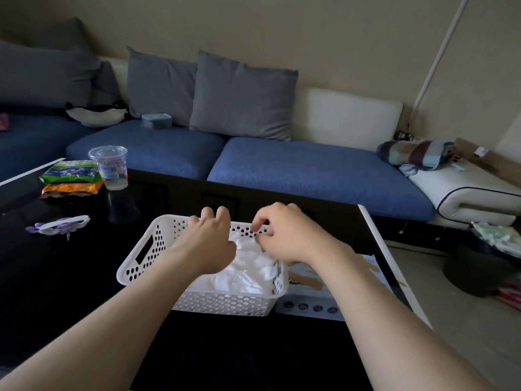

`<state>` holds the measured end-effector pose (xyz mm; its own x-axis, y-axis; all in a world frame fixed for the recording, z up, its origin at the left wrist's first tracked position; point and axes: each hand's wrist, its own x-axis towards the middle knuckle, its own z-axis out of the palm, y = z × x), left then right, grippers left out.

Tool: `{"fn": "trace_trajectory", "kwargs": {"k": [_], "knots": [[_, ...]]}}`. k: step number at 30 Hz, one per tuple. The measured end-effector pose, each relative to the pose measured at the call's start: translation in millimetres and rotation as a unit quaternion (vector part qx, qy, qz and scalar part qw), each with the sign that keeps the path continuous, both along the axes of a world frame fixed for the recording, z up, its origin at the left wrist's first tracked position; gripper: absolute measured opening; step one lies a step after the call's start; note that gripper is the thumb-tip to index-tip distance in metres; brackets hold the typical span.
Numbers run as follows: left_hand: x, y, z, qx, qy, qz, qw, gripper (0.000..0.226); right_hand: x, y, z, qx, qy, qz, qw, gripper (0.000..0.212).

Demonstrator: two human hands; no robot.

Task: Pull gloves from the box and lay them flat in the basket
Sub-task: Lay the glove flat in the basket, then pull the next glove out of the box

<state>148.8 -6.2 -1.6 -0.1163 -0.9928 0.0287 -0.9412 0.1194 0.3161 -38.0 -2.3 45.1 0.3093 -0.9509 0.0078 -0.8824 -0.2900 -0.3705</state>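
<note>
Well into the task, by the look of it: a pile of thin, white, half-transparent gloves (pixel 248 266) already in the white perforated basket (pixel 146 249), crumpled more than flat, so some smoothing probably left to do. No telling how many remain in the box (pixel 310 300), lying flat on the black counter (pixel 70 277) just beside the basket on the right and partly hidden under the right forearm. Both hands over the far half of the basket. Left hand (pixel 210 235) with fingers curled down near the far rim, knuckles up; impossible to tell whether holding glove material or only pressing on it. Right hand (pixel 284 235) with fingertips pinched together on a fold of the white material at the far right corner. Gloves very light and clingy in appearance, likely to bunch again when released.
</note>
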Motion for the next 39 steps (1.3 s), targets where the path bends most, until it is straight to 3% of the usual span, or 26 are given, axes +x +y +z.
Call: {"fn": "trace_trajectory", "kwargs": {"k": [3, 8, 10, 13, 16, 21, 24, 28, 39], "knots": [[-21, 9, 5, -0.032, 0.059, -0.085, 0.994, 0.029, -29, -2, -2, -0.026, -0.008, -0.057, 0.998, 0.009], [-52, 18, 1, -0.023, 0.044, -0.218, 0.975, 0.036, -76, 0, -17, -0.011, 0.05, -0.139, 0.989, 0.027], [-65, 18, -1, -0.012, 0.032, -0.243, 0.97, 0.044, -93, 2, -22, -0.015, 0.05, -0.153, 0.987, 0.024], [-80, 19, -3, -0.008, 0.002, -0.262, 0.965, 0.053, -109, 5, -28, -0.022, 0.024, -0.161, 0.986, 0.003], [-92, 19, -4, 0.01, -0.055, -0.273, 0.96, 0.062, -115, 10, -33, -0.001, 0.016, -0.158, 0.987, 0.022], [-106, 16, -9, 0.054, -0.107, -0.277, 0.953, 0.078, -117, 12, -40, 0.017, 0.038, -0.118, 0.992, 0.016], [-114, 16, -12, 0.069, -0.125, -0.261, 0.955, 0.087, -126, 10, -41, 0.008, 0.022, -0.113, 0.993, 0.034], [-119, 13, -10, 0.082, -0.127, -0.25, 0.956, 0.082, -131, 14, -37, -0.02, 0.017, -0.11, 0.994, 0.032], [-118, 8, -8, 0.064, -0.11, -0.236, 0.963, 0.087, -134, 21, -27, -0.073, -0.224, -0.138, 0.962, 0.045]]}}
